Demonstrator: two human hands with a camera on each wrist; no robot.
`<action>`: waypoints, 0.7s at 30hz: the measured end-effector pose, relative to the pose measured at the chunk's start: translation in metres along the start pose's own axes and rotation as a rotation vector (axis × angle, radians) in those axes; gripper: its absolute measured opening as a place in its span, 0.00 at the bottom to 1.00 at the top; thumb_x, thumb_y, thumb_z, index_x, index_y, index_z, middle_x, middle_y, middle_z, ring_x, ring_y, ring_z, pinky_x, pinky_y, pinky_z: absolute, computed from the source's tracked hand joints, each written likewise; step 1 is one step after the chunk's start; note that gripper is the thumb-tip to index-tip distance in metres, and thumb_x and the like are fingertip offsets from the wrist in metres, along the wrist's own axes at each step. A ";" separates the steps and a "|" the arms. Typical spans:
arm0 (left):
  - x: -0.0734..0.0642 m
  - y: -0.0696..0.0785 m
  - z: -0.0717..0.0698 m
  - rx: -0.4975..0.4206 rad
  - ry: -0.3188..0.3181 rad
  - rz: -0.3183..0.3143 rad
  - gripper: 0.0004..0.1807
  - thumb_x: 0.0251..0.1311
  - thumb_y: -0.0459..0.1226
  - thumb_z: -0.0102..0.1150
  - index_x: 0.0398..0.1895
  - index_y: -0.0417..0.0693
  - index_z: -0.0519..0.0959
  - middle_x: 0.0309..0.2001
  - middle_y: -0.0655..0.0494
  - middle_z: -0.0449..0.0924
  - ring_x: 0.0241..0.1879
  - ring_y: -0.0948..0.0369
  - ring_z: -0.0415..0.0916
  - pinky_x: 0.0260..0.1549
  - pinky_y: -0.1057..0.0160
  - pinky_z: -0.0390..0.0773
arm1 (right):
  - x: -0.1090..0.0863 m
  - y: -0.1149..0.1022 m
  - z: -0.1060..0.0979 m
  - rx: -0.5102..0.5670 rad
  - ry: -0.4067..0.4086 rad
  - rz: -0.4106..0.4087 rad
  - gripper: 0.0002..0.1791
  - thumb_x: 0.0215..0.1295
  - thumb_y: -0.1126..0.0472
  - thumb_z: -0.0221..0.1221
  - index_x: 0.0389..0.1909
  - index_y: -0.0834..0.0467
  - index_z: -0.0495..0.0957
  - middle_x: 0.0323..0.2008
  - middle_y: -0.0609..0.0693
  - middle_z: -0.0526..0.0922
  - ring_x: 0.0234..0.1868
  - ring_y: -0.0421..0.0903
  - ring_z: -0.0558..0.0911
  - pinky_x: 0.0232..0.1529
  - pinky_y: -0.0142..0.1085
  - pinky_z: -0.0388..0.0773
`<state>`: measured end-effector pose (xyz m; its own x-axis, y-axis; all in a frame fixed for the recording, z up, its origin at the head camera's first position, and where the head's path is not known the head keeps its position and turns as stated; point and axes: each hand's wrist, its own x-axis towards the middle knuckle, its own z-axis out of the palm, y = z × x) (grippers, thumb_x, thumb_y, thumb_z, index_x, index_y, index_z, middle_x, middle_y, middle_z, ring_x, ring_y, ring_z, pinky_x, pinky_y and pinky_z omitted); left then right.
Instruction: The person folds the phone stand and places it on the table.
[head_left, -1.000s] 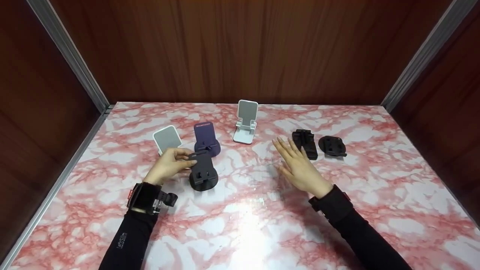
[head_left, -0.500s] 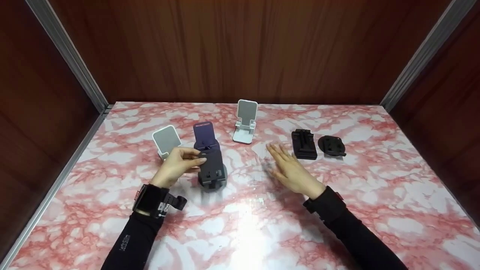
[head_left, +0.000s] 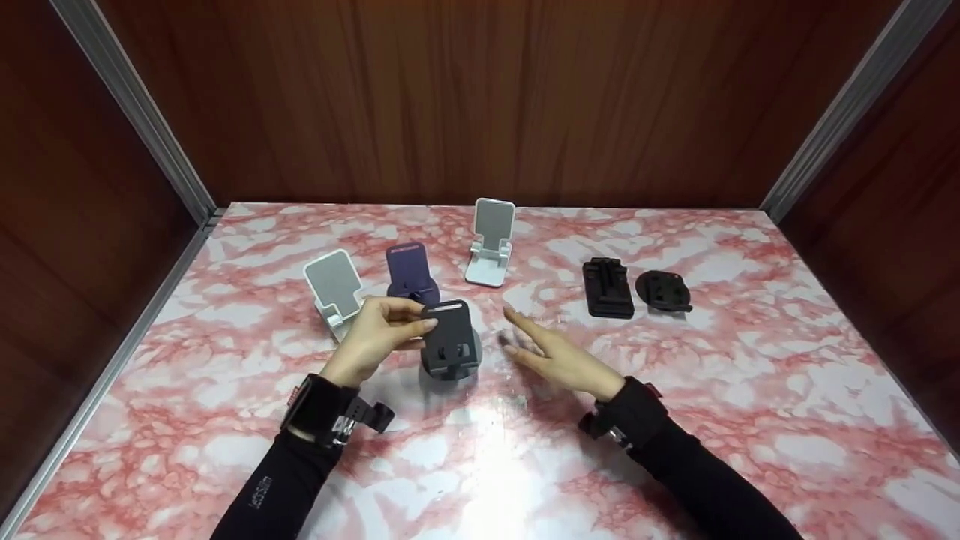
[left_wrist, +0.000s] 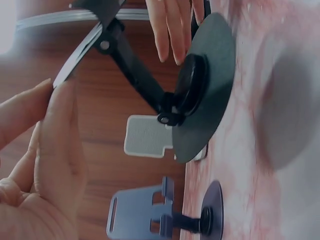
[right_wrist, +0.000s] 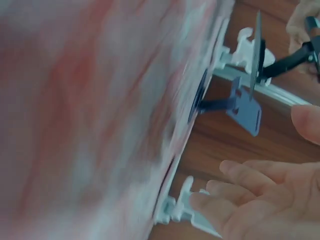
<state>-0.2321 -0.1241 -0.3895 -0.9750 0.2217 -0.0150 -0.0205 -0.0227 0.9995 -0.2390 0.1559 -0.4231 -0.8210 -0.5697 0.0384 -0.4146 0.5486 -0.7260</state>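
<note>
My left hand (head_left: 379, 334) pinches the upper plate of a black phone stand (head_left: 450, 337) between thumb and fingers, at its left edge. In the left wrist view the stand's round base (left_wrist: 215, 90) hangs off the table, its shadow cast on the marbled top. My right hand (head_left: 566, 364) is a short way to the right of the stand, fingers extended toward it and holding nothing. Just behind the held stand, a purple phone stand (head_left: 409, 268) stands unfolded. A white phone stand (head_left: 335, 285) is partly hidden behind my left hand.
Farther back in the middle, another white phone stand (head_left: 493, 229) stands unfolded. To the right lie a folded black rectangular stand (head_left: 609, 289) and a folded black round-based stand (head_left: 664, 291). Wood-grain panels (head_left: 480, 105) wall in the marbled table (head_left: 750, 360) at the back and sides.
My left hand has carried the black phone stand to the right, away from the left white stand. My right hand has moved left toward it and turned more edge-on.
</note>
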 end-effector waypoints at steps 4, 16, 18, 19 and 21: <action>-0.001 0.000 0.007 -0.046 0.023 0.008 0.12 0.50 0.27 0.64 0.39 0.31 0.76 0.30 0.55 0.82 0.29 0.64 0.81 0.32 0.64 0.84 | 0.006 -0.004 0.006 0.223 -0.046 0.038 0.32 0.69 0.45 0.46 0.71 0.44 0.49 0.71 0.51 0.57 0.71 0.47 0.57 0.70 0.45 0.57; -0.001 -0.004 0.022 -0.042 0.055 0.038 0.15 0.53 0.28 0.62 0.44 0.29 0.75 0.29 0.57 0.79 0.29 0.65 0.79 0.31 0.65 0.84 | 0.019 -0.001 0.023 0.928 -0.147 0.161 0.28 0.71 0.62 0.44 0.69 0.65 0.51 0.58 0.59 0.74 0.49 0.42 0.80 0.61 0.43 0.71; -0.002 -0.005 0.024 -0.037 0.049 0.048 0.15 0.53 0.28 0.61 0.44 0.28 0.75 0.30 0.58 0.79 0.29 0.65 0.79 0.31 0.66 0.83 | 0.020 -0.001 0.026 0.984 -0.134 0.178 0.27 0.70 0.65 0.44 0.68 0.67 0.53 0.53 0.56 0.79 0.48 0.44 0.82 0.58 0.42 0.74; -0.002 -0.006 0.025 -0.033 0.048 0.053 0.15 0.53 0.28 0.61 0.44 0.29 0.75 0.29 0.58 0.78 0.29 0.66 0.79 0.31 0.66 0.83 | 0.021 -0.001 0.027 1.003 -0.124 0.189 0.26 0.70 0.67 0.45 0.67 0.68 0.54 0.49 0.55 0.82 0.45 0.44 0.83 0.56 0.42 0.76; -0.002 -0.006 0.027 -0.028 0.056 0.057 0.14 0.54 0.29 0.61 0.43 0.29 0.76 0.29 0.58 0.79 0.28 0.66 0.79 0.31 0.67 0.83 | 0.021 -0.001 0.028 1.035 -0.103 0.205 0.25 0.68 0.70 0.45 0.65 0.68 0.57 0.41 0.52 0.85 0.40 0.45 0.84 0.52 0.42 0.79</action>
<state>-0.2240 -0.0978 -0.3951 -0.9855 0.1646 0.0401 0.0304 -0.0609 0.9977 -0.2445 0.1265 -0.4413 -0.7800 -0.6009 -0.1747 0.3045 -0.1205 -0.9449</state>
